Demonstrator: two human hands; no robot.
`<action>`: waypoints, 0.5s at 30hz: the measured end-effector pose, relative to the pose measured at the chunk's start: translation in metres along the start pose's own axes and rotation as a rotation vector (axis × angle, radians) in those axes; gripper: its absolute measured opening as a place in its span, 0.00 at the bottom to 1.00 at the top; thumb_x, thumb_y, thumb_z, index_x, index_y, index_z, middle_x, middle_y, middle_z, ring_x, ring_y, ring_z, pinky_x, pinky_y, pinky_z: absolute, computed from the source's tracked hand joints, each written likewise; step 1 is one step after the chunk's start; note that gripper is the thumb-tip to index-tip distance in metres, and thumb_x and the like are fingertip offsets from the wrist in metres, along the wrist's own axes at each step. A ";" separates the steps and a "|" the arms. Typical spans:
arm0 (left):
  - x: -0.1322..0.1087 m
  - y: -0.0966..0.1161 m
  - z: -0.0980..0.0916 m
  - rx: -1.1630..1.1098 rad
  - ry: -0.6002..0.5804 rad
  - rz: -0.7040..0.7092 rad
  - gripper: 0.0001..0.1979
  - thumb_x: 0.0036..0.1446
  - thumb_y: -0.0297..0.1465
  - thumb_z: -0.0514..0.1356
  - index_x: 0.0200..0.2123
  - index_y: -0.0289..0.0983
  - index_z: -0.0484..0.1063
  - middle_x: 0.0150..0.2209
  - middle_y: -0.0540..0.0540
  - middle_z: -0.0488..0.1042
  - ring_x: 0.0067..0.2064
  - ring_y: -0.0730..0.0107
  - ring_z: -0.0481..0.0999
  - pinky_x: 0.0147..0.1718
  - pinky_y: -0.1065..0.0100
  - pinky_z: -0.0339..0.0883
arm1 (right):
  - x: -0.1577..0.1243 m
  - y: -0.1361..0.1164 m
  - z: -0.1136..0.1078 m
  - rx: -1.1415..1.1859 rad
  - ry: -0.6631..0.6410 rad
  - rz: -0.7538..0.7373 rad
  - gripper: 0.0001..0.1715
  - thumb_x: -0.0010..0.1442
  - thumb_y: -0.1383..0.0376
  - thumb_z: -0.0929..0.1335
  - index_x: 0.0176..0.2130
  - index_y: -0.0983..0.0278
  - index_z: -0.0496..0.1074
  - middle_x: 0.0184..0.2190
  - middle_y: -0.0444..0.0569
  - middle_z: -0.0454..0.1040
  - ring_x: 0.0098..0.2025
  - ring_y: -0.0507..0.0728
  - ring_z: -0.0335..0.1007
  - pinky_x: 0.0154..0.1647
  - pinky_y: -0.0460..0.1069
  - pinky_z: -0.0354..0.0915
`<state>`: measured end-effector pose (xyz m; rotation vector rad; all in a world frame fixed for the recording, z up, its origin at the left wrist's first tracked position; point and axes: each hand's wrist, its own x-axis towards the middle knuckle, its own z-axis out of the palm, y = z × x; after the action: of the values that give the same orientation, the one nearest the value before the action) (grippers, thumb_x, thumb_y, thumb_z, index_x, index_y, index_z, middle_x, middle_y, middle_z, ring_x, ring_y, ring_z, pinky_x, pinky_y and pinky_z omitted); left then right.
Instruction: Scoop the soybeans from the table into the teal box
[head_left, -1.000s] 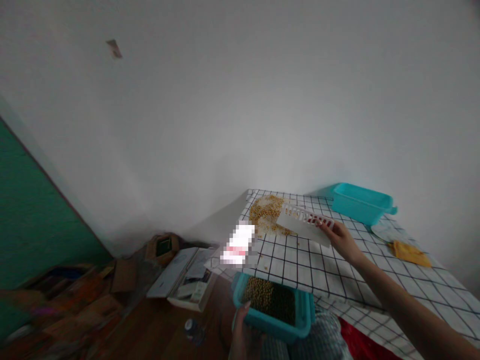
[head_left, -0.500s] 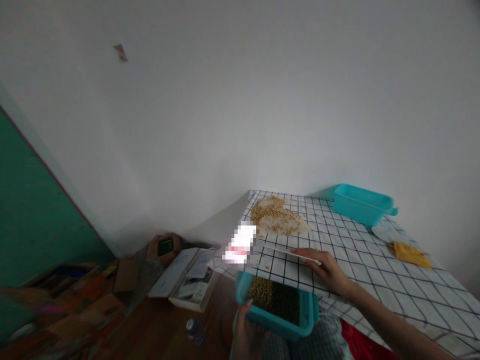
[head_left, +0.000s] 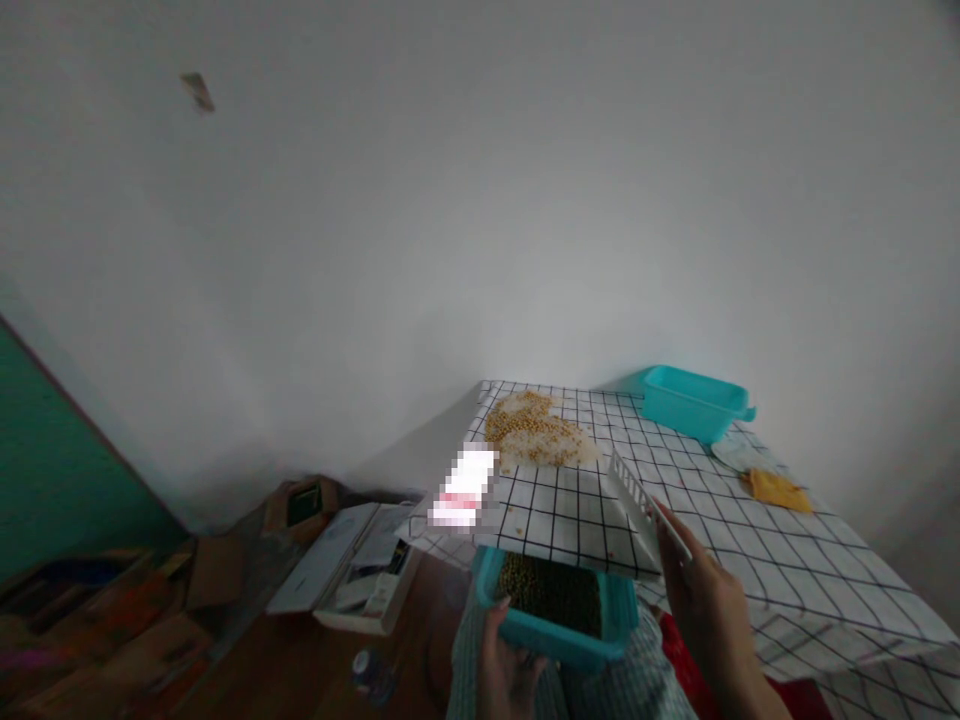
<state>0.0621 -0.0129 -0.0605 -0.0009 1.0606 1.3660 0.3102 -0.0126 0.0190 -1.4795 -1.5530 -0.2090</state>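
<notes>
At the table edge, my left hand (head_left: 504, 668) grips a teal tub (head_left: 556, 618) of beans below it; my right hand (head_left: 701, 600) clasps a white slatted tray (head_left: 639, 497). Tilting the tub could spill beans.

My left hand (head_left: 504, 672) steadies a turquoise tub (head_left: 556, 620) of yellowish and dark green beans (head_left: 553, 593); my right hand (head_left: 705, 600) grips a white slotted scoop (head_left: 637, 497). The tablecloth (head_left: 750, 540) is white with a thin black grid, tan beans (head_left: 536, 438) heaped on it, a second turquoise tub (head_left: 694, 402) and an orange-yellow cloth (head_left: 776, 490) beyond
</notes>
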 end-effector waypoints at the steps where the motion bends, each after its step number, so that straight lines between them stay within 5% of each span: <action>1: -0.001 -0.005 0.000 -0.050 -0.007 -0.025 0.16 0.65 0.40 0.69 0.52 0.42 0.77 0.44 0.38 0.88 0.37 0.53 0.87 0.32 0.60 0.80 | -0.007 -0.004 -0.001 -0.027 -0.009 -0.009 0.29 0.84 0.60 0.65 0.76 0.56 0.78 0.49 0.54 0.94 0.33 0.67 0.93 0.31 0.54 0.87; 5: 0.004 -0.025 -0.002 -0.073 -0.019 -0.083 0.25 0.62 0.43 0.72 0.59 0.40 0.77 0.52 0.31 0.88 0.43 0.46 0.89 0.35 0.55 0.81 | -0.033 -0.030 0.012 0.004 -0.072 -0.110 0.39 0.80 0.70 0.63 0.83 0.53 0.68 0.63 0.55 0.89 0.51 0.67 0.95 0.44 0.55 0.90; 9: 0.016 -0.027 -0.007 -0.054 0.037 -0.117 0.22 0.61 0.42 0.71 0.56 0.41 0.80 0.49 0.33 0.88 0.46 0.42 0.89 0.41 0.51 0.83 | -0.047 -0.054 0.029 0.052 -0.129 -0.164 0.48 0.74 0.76 0.61 0.84 0.50 0.66 0.68 0.53 0.85 0.55 0.66 0.93 0.49 0.56 0.90; 12: 0.020 -0.015 -0.010 -0.093 0.028 -0.116 0.20 0.63 0.41 0.70 0.56 0.42 0.81 0.47 0.36 0.90 0.46 0.43 0.90 0.44 0.50 0.85 | -0.037 -0.064 0.026 0.177 -0.232 -0.196 0.49 0.73 0.77 0.63 0.84 0.48 0.65 0.70 0.51 0.84 0.59 0.64 0.92 0.53 0.54 0.89; 15: 0.020 0.001 -0.013 -0.121 -0.009 -0.123 0.19 0.65 0.38 0.69 0.58 0.42 0.79 0.47 0.38 0.90 0.42 0.48 0.90 0.38 0.55 0.84 | -0.004 -0.066 0.021 0.340 -0.317 -0.230 0.40 0.78 0.73 0.65 0.81 0.49 0.72 0.70 0.51 0.84 0.67 0.64 0.87 0.63 0.56 0.84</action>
<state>0.0499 -0.0043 -0.0790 -0.1470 0.9538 1.3157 0.2430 -0.0179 0.0361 -1.1034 -1.9059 0.1615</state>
